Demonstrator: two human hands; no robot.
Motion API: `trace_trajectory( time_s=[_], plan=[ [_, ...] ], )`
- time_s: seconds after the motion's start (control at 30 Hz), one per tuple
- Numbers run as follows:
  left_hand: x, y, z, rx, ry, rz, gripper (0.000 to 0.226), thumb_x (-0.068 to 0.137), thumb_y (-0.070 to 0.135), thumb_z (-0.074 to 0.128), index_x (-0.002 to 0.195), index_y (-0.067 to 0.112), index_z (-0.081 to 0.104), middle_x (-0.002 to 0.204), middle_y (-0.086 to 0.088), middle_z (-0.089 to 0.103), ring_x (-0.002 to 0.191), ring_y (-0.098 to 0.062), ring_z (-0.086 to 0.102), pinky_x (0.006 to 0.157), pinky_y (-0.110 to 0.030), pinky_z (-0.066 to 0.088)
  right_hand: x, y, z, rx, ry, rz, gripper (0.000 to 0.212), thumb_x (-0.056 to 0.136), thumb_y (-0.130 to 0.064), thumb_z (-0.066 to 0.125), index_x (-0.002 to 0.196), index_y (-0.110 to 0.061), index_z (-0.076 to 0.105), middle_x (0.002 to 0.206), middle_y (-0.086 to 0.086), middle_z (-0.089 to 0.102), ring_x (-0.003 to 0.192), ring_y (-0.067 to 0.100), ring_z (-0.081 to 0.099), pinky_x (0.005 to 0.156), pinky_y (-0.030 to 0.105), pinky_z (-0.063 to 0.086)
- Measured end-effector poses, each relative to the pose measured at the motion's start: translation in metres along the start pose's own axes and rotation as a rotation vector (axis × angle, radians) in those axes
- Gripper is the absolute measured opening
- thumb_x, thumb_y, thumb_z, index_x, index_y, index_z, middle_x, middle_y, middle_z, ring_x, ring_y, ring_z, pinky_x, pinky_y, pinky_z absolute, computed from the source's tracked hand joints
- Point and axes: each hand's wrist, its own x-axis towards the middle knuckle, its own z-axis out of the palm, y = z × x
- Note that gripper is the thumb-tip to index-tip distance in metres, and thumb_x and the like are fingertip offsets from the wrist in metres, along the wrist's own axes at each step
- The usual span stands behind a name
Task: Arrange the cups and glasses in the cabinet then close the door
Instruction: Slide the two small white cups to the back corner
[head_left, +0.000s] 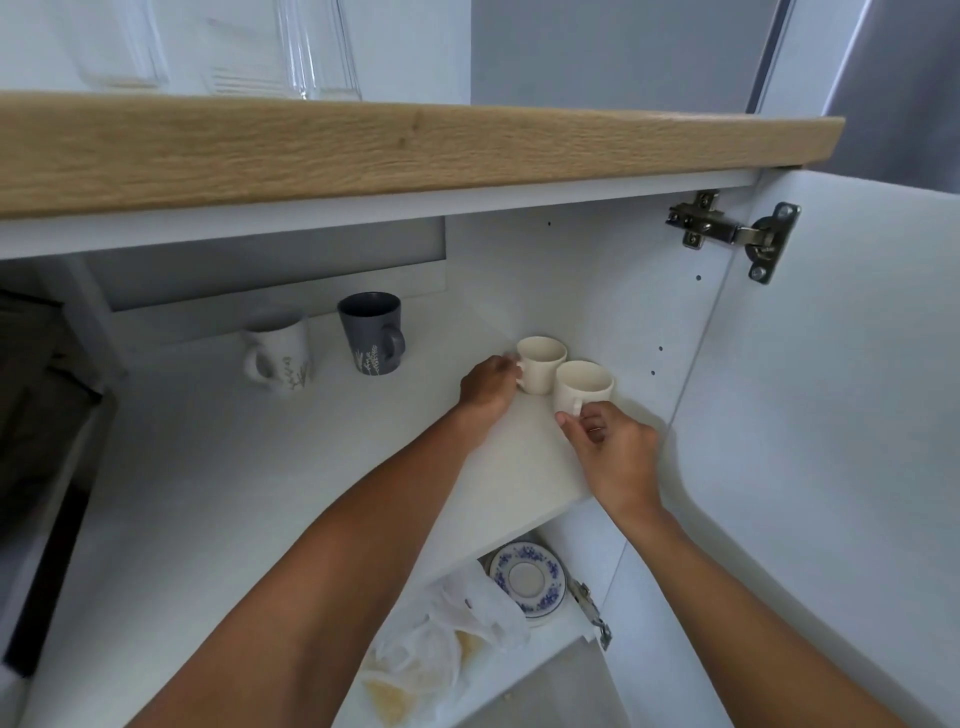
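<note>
Your right hand (613, 457) is closed on the handle of the nearer cream cup (582, 387), thumb and fingers pinching it; the handle itself is mostly covered. Your left hand (485, 387) is at the handle of the farther cream cup (540, 361), fingers curled round it, though the fingertips are hidden behind the hand and firm contact cannot be confirmed beyond that. Both cups stand upright on the white shelf (260, 467), touching or just beside each other, near the cabinet's right wall.

Further left on the same shelf stand a dark grey mug (370, 332) and a white mug (280, 351), both with a plant pattern, apart from each other and blurred.

The door (831, 415) stands open on the right, its hinge (732, 231) visible. Clear glasses (317, 49) sit on the wooden top (415, 150), cut off by the upper edge. Below the shelf, a blue-patterned saucer (527, 577) is partly hidden by a crumpled plastic bag (441, 639); its contents are unclear.
</note>
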Motion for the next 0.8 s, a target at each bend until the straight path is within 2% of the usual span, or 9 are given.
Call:
trace_trajectory(
  time_s=[0.07, 0.23, 0.4, 0.5, 0.57, 0.67, 0.8],
  plan=[
    [0.000, 0.002, -0.001, -0.002, 0.007, -0.010, 0.037, 0.102, 0.025, 0.035, 0.120, 0.011, 0.064, 0.133, -0.014, 0.060, 0.122, -0.031, 0.053, 0.094, -0.031, 0.041, 0.000, -0.001, -0.001, -0.011, 0.001, 0.002, 0.026, 0.081, -0.029, 0.080, 0.086, -0.005, 0.072, 0.072, 0.005, 0.074, 0.064, 0.018, 0.069, 0.064, 0.026, 0.053],
    [0.000, 0.001, -0.002, -0.011, -0.015, -0.017, 0.027, 0.097, 0.023, 0.045, 0.111, 0.018, 0.067, 0.123, -0.009, 0.066, 0.117, -0.028, 0.057, 0.092, -0.032, 0.045, -0.001, 0.002, -0.005, -0.019, -0.024, 0.046, 0.029, 0.081, -0.033, 0.080, 0.090, -0.007, 0.072, 0.075, 0.005, 0.074, 0.066, 0.019, 0.069, 0.068, 0.036, 0.058],
    [0.004, -0.004, -0.002, -0.067, -0.002, -0.030, 0.015, 0.097, 0.030, 0.049, 0.103, 0.022, 0.059, 0.111, -0.005, 0.070, 0.108, -0.022, 0.059, 0.069, -0.028, 0.040, -0.001, 0.002, -0.008, -0.039, -0.040, 0.057, 0.030, 0.080, -0.034, 0.080, 0.092, -0.007, 0.072, 0.077, 0.005, 0.074, 0.066, 0.017, 0.069, 0.069, 0.037, 0.059],
    [0.007, -0.007, -0.007, -0.046, -0.008, -0.016, 0.022, 0.096, 0.037, 0.051, 0.109, 0.021, 0.057, 0.114, -0.004, 0.066, 0.102, -0.021, 0.058, 0.074, -0.027, 0.039, -0.002, 0.001, -0.009, -0.069, -0.051, 0.076, 0.034, 0.081, -0.039, 0.078, 0.094, -0.009, 0.071, 0.083, 0.005, 0.074, 0.067, 0.016, 0.068, 0.068, 0.037, 0.058],
    [0.005, -0.010, -0.014, 0.004, -0.001, 0.009, 0.028, 0.095, 0.041, 0.053, 0.112, 0.019, 0.057, 0.110, -0.002, 0.061, 0.096, -0.020, 0.055, 0.075, -0.026, 0.040, -0.005, -0.002, -0.009, -0.105, -0.040, 0.058, 0.037, 0.081, -0.044, 0.077, 0.096, -0.011, 0.070, 0.090, 0.006, 0.072, 0.077, 0.021, 0.067, 0.070, 0.037, 0.057],
    [-0.001, -0.019, -0.035, 0.085, 0.032, 0.043, 0.031, 0.095, 0.042, 0.052, 0.114, 0.018, 0.056, 0.104, -0.002, 0.060, 0.091, -0.019, 0.056, 0.073, -0.026, 0.042, -0.006, -0.012, -0.009, -0.178, -0.006, -0.062, 0.043, 0.080, -0.048, 0.075, 0.100, -0.011, 0.068, 0.098, 0.010, 0.068, 0.094, 0.030, 0.061, 0.078, 0.039, 0.051],
    [-0.009, -0.033, -0.076, 0.163, 0.096, 0.074, 0.031, 0.094, 0.044, 0.052, 0.112, 0.019, 0.056, 0.099, -0.003, 0.064, 0.092, -0.021, 0.062, 0.073, -0.028, 0.046, 0.001, -0.032, 0.000, -0.169, -0.043, -0.146, 0.050, 0.080, -0.050, 0.074, 0.111, -0.012, 0.065, 0.112, 0.010, 0.065, 0.104, 0.032, 0.055, 0.083, 0.042, 0.049]
  ],
)
